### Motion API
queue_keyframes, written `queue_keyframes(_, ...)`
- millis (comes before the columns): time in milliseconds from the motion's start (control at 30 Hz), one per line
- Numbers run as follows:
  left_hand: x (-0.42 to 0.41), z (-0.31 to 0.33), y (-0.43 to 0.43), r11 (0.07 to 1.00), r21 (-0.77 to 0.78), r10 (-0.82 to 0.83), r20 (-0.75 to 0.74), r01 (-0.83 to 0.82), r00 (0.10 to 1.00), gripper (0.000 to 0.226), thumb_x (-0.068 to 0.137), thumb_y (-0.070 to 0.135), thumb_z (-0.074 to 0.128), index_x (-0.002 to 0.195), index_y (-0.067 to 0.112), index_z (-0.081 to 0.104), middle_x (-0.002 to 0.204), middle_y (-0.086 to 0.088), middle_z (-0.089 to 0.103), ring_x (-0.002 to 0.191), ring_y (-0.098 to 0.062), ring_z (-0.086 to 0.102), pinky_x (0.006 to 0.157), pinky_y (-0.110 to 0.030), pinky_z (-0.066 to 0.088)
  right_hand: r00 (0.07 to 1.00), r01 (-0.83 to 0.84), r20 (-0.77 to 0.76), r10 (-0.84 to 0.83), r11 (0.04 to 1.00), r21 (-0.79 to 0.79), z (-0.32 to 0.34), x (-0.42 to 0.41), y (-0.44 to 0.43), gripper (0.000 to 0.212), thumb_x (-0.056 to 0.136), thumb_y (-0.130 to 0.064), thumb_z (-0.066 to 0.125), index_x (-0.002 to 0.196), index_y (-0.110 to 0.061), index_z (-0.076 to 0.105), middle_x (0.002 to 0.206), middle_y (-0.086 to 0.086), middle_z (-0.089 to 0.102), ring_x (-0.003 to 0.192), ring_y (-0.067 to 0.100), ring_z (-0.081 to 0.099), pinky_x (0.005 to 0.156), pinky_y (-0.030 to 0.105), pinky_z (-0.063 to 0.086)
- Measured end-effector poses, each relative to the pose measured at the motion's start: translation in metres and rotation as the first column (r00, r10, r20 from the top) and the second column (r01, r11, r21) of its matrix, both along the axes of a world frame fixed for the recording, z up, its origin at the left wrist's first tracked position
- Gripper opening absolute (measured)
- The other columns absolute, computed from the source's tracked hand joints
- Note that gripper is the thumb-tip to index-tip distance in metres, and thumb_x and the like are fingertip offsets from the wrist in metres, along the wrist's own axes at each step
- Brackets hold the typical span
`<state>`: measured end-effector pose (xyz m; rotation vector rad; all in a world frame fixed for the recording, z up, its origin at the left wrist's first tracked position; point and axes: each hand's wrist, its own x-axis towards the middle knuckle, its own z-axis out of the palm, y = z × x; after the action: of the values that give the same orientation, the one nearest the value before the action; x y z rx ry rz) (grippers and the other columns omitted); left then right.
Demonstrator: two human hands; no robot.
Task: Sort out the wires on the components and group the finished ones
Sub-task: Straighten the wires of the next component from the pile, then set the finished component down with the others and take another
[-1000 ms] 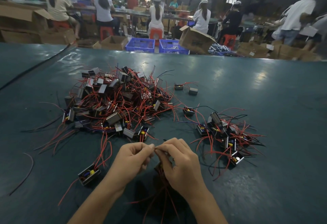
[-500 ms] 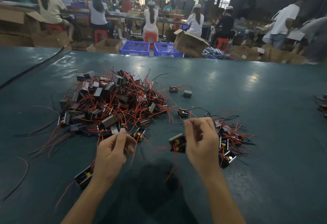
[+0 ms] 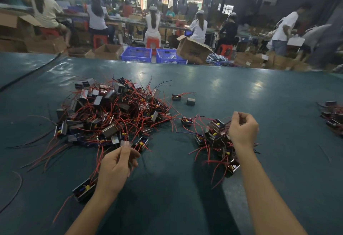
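Note:
A big tangled pile of small boxy components with red wires (image 3: 111,115) lies on the green table at left centre. A smaller grouped pile (image 3: 215,138) lies to the right of it. My left hand (image 3: 118,162) hovers at the near edge of the big pile, fingers loosely curled and holding nothing, fingertips close to a component (image 3: 142,144). My right hand (image 3: 243,130) is over the small pile with fingers curled in a pinch. Thin wires run from that hand to a component (image 3: 216,125) resting on top of the small pile.
A single component (image 3: 83,190) lies by my left wrist, and two loose ones (image 3: 176,97) sit beyond the piles. Another heap (image 3: 332,115) is at the table's right edge. Stray wires (image 3: 16,188) trail at left. Behind the table are seated workers, cardboard boxes and blue crates (image 3: 136,54).
My hands parted from the middle. The right hand carried a component rightward and set it onto the small pile. The left hand moved up towards the big pile.

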<state>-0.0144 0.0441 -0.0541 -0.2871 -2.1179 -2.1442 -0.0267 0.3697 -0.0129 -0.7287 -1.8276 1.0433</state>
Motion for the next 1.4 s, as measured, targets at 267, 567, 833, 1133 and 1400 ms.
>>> queue_keyframes(267, -0.005, -0.007, 0.000, 0.999, -0.032, 0.005, -0.008, -0.005, 1.000, 0.053, 0.092, 0.045, 0.041, 0.067, 0.007, 0.067, 0.054, -0.009, 0.061, 0.038, -0.012, 0.044, 0.038, -0.018, 0.035, 0.999, -0.004, 0.034, 0.005, 0.999, -0.032, 0.004, 0.007, 0.010, 0.019, 0.096, -0.033, 0.057, 0.097, -0.014, 0.061, 0.076, -0.007, 0.059, 0.069, 0.012, 0.058, 0.065, 0.024, 0.045)
queue_keyframes(567, 0.006, -0.005, -0.004, 0.796, -0.376, 0.156, -0.628, -0.474, 0.762, 0.039, 0.098, 0.038, 0.045, 0.070, 0.016, 0.062, 0.057, 0.017, 0.048, 0.050, -0.003, 0.047, 0.047, -0.012, 0.034, 0.931, -0.296, -0.211, 0.298, 0.954, 0.041, 0.003, 0.037, -0.070, 0.013, 0.096, -0.015, 0.060, 0.090, -0.026, 0.061, 0.069, -0.007, 0.059, 0.056, 0.000, 0.052, 0.051, 0.013, 0.042)
queue_keyframes(833, -0.007, -0.024, -0.009, 0.381, -0.903, -0.021, -0.221, -0.197, 0.975, 0.060, 0.092, 0.052, 0.050, 0.146, 0.028, 0.041, 0.158, 0.000, 0.029, 0.139, -0.023, 0.037, 0.111, -0.045, 0.026, 0.768, -0.624, 0.291, 0.570, 0.768, 0.144, -0.046, 0.030, -0.159, 0.018, 0.091, -0.024, 0.064, 0.109, -0.022, 0.064, 0.103, -0.010, 0.057, 0.092, 0.005, 0.053, 0.079, 0.018, 0.044)
queue_keyframes(1133, -0.011, -0.031, -0.013, 0.464, -0.864, 0.009, -0.219, -0.198, 0.976, 0.039, 0.083, 0.026, 0.073, 0.121, 0.018, 0.066, 0.139, -0.002, 0.049, 0.116, -0.027, 0.057, 0.092, -0.045, 0.045, 0.575, -0.744, 0.726, 0.377, 0.610, 0.273, -0.060, 0.010, -0.191, 0.059, 0.095, -0.028, 0.048, 0.150, -0.023, 0.027, 0.155, 0.005, 0.024, 0.139, 0.025, 0.024, 0.112, 0.039, 0.026)
queue_keyframes(1400, -0.016, -0.036, -0.014, 0.551, -0.812, 0.055, -0.198, -0.195, 0.979, 0.030, 0.098, 0.036, 0.049, 0.120, 0.021, 0.063, 0.154, -0.012, 0.035, 0.130, -0.028, 0.048, 0.104, -0.046, 0.039, 0.584, -0.752, 0.722, 0.371, 0.583, 0.309, -0.059, -0.008, -0.197, 0.037, 0.096, -0.034, 0.048, 0.131, -0.022, 0.052, 0.140, 0.001, 0.045, 0.126, 0.024, 0.040, 0.102, 0.036, 0.034)
